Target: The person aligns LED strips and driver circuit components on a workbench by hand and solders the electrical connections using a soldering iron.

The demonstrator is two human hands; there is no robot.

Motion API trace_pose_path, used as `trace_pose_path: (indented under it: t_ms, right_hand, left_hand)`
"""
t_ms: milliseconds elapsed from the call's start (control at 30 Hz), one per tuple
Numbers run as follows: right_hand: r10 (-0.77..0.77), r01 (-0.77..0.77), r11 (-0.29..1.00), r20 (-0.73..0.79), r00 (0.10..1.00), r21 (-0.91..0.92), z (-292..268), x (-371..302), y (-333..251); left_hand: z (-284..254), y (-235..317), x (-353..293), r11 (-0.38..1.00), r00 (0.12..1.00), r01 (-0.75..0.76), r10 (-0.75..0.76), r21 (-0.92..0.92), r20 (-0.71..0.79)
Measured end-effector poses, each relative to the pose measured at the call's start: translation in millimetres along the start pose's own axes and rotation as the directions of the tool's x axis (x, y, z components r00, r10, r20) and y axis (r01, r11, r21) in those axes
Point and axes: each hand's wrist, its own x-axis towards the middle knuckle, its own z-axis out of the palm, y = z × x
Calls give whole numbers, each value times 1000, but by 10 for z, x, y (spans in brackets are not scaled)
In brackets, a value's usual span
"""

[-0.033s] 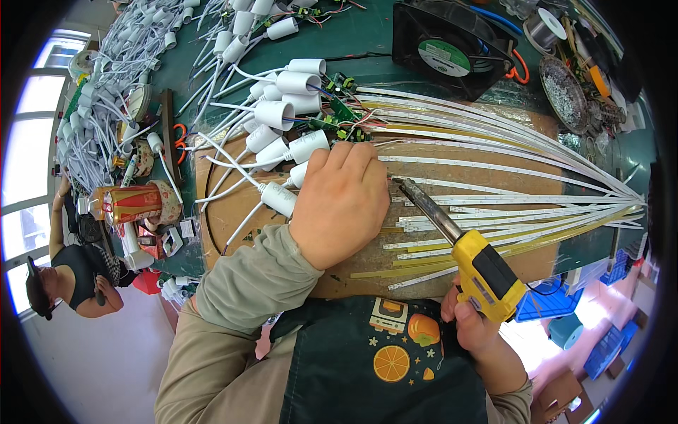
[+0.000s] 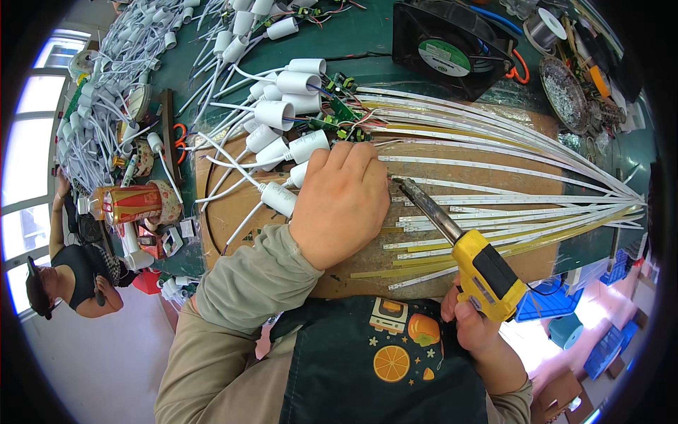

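My left hand (image 2: pixel 340 205) is closed, back upward, over the ends of the LED strips; what its fingertips pinch is hidden beneath it. White cylindrical caps with cables (image 2: pixel 278 200) lie against its left side, and small green circuit boards (image 2: pixel 344 111) sit just beyond its knuckles. In my right hand (image 2: pixel 474 321) is a yellow and black soldering iron (image 2: pixel 487 272), gripped by its handle. Its dark tip meets the end of one white LED strip (image 2: pixel 452 185) close to my left fingers. More strips fan out and converge at the right.
A black fan (image 2: pixel 452 53) stands at the back of the green table, with a solder spool (image 2: pixel 545 30) and a round dish (image 2: pixel 563 95) to its right. White caps and cables (image 2: pixel 106 106) pile up at the left, near a bottle (image 2: pixel 131 203). Another person (image 2: pixel 78 279) is at far left.
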Motion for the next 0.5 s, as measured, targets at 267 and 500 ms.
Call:
trace_pose_path:
  t_ms: [267,500]
  right_hand:
    - [11,-12,997,6,1000,73,1,-6,-25]
    - [-17,23,965,-24,1000,260,34,17,-96]
  left_hand:
    - [-11,11,3,1000,1000,9,-9,4,11]
    - [-11,17,3,1000,1000,16,-16,3,26]
